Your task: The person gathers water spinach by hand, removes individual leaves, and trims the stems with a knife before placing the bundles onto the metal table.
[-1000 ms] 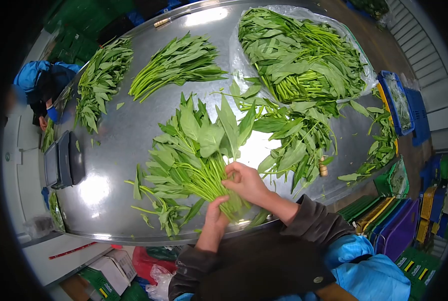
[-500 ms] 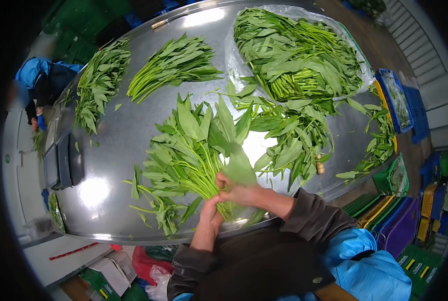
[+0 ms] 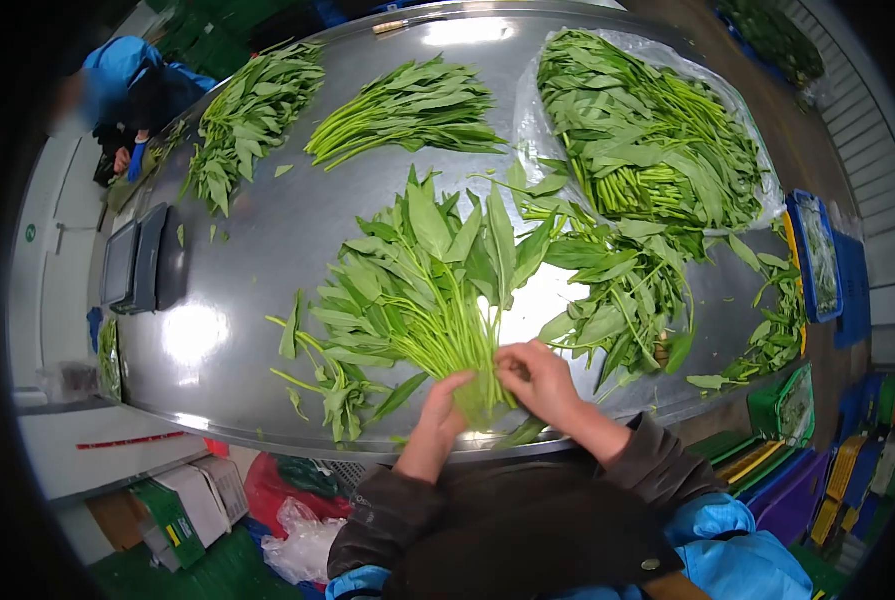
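A loose bunch of water spinach (image 3: 417, 290) fans out on the metal table in front of me, leaves away from me, cut stems toward me. My left hand (image 3: 441, 418) is closed around the left side of the stem ends, its fingers partly hidden. At the bunch's right edge, my right hand (image 3: 539, 382) has its thumb and fingers pinched together on a stem. A few loose sprigs (image 3: 342, 400) lie left of my left hand. Beyond my right hand is a looser heap of water spinach (image 3: 617, 290).
A plastic-lined crate of water spinach (image 3: 657, 140) stands at the back right. Two laid-out bunches (image 3: 407, 110) (image 3: 252, 120) lie farther back, near a wooden-handled knife (image 3: 392, 26). A dark scale-like device (image 3: 137, 260) stands left. Another person (image 3: 127, 85) works at the far left.
My right hand has moved right, apart from my left hand. The blurred leaf that was over it is gone from there. The view has shifted slightly; the bunch remains at my left hand.
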Available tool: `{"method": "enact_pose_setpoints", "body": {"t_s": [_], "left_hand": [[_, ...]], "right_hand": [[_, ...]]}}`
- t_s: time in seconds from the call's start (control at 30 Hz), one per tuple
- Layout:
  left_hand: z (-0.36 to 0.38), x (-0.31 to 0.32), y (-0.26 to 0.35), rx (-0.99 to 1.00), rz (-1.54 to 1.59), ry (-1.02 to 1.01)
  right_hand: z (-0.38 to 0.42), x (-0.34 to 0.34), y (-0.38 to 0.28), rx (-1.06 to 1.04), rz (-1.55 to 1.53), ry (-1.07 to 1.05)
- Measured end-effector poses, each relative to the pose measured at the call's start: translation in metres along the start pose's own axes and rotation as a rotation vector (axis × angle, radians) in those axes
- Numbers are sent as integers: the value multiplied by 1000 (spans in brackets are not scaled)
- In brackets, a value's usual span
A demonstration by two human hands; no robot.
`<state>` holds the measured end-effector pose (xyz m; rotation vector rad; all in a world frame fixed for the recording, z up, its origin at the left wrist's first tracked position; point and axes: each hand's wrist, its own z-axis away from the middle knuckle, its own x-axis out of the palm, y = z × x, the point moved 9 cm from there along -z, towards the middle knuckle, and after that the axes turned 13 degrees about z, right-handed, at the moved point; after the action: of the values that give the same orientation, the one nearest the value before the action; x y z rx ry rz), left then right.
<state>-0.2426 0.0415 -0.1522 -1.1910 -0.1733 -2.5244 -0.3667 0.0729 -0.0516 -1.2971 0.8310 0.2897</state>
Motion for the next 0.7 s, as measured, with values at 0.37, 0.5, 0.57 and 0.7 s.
{"method": "enact_pose_setpoints", "body": {"t_s": [0.37,0.5,0.57,0.7], "left_hand": [[8,8,13,155,-221,125],[36,47,47,306,-401,60],[58,74,81,480,-505,39],[111,128,149,953,-1215,137]], "right_hand": [[4,-9,37,64,-249,215],[-11,5,69,176,-217,-9],[-15,4,73,132,-148,-39],[-16,-20,108,176,-62,101]]}}
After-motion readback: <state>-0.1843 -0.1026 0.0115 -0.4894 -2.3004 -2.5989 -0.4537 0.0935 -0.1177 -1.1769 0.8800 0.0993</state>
